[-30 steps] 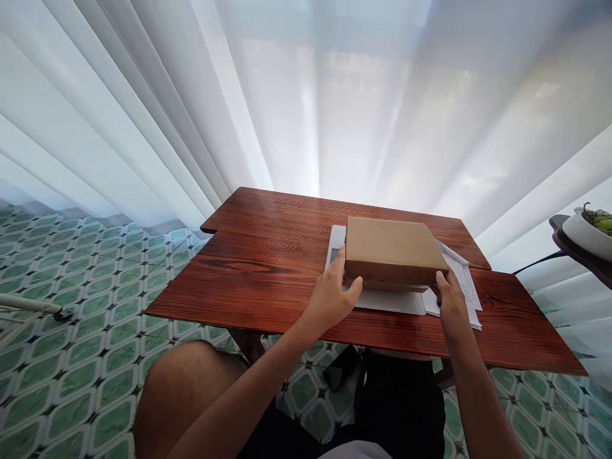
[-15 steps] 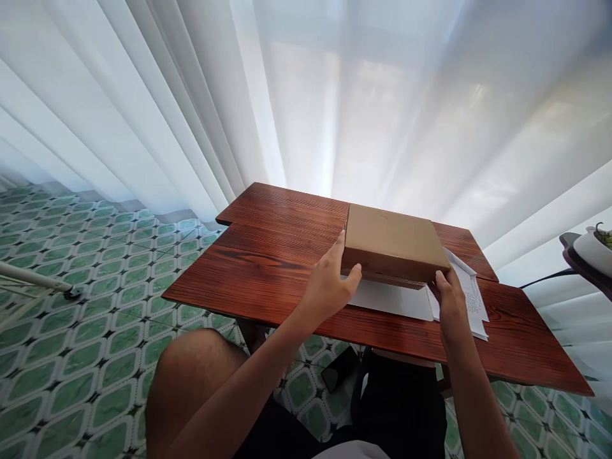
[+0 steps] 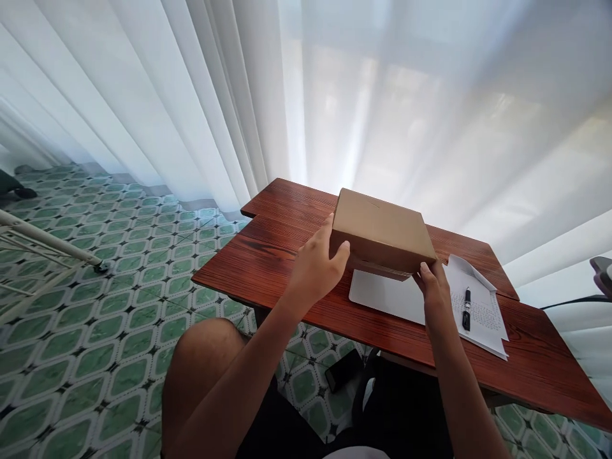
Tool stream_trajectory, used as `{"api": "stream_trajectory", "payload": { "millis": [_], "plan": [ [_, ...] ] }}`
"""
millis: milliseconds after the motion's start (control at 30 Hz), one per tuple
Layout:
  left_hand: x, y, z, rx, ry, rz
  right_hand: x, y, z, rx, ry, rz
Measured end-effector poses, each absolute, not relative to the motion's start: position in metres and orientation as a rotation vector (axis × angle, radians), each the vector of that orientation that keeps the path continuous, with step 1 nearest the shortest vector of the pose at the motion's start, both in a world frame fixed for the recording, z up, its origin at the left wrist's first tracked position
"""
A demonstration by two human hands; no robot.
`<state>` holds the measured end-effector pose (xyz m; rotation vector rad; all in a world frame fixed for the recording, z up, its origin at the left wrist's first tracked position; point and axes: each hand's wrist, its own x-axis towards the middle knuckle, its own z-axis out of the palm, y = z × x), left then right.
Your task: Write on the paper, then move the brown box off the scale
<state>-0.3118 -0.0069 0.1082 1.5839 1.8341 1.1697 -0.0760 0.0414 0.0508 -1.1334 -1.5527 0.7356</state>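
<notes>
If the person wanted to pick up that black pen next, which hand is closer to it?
The right hand, probably. It holds the cardboard box at its near right corner, just beside the printed paper where the pen lies. The left hand grips the box's far side.

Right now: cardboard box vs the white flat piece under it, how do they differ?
The cardboard box is brown and deep; the white flat piece is pale and thin. The box is held off the table by the left hand and right hand, tilted; the white piece lies flat on the wood, beside printed papers with a pen. Both are rectangular.
</notes>
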Motion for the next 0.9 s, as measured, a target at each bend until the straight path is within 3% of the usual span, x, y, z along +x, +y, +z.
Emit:
{"api": "stream_trajectory", "payload": {
  "millis": [367,900],
  "plan": [
    [-0.36,-0.014,0.117,1.526,2.167,1.152,-0.136,0.042,0.04,-1.02,-1.399,1.169],
    [-0.39,-0.007,0.105,1.414,2.369,1.104,-0.173,0.04,0.02,-0.933,-1.361,1.396]
  ]
}}
